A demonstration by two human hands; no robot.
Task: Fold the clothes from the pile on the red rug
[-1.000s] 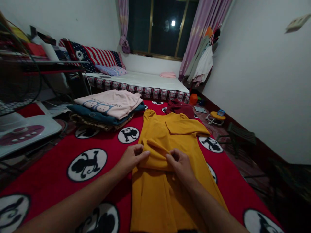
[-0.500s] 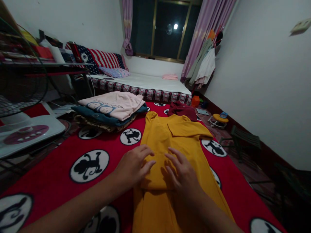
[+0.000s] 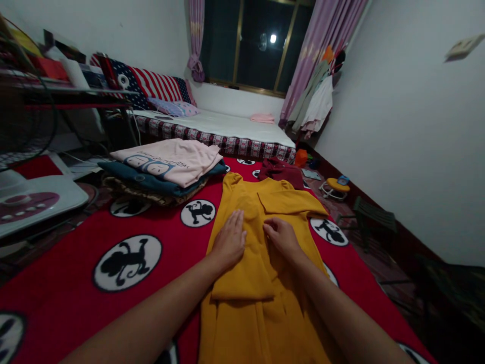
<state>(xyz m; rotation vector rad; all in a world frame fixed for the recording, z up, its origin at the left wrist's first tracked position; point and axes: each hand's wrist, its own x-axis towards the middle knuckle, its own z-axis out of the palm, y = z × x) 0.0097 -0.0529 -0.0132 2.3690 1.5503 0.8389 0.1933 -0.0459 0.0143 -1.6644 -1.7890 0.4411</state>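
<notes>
A mustard-yellow long-sleeved dress [image 3: 257,323] lies spread on a red blanket [image 3: 71,273] printed with black monkey figures in white circles. One sleeve is folded down over the dress front, and the other lies across its upper part with the cuff toward the right. My left hand [image 3: 230,240] rests flat on the folded-down sleeve, fingers stretched out. To its right, my right hand [image 3: 283,236] has thumb and fingers drawn together at the edge of that sleeve, pinching the dress cloth.
Folded clothes with a pink shirt [image 3: 170,159] on top are stacked at the back left. A dark red garment [image 3: 282,172] lies beyond the dress. Further back is a bed [image 3: 227,126]; a yellow stool [image 3: 337,185] stands on the right, a cluttered desk [image 3: 76,92] on the left.
My left hand has come down flat on the sleeve and moved forward. My right hand, spread before, has moved forward and closed its fingers at the cloth. The view has shifted slightly.
</notes>
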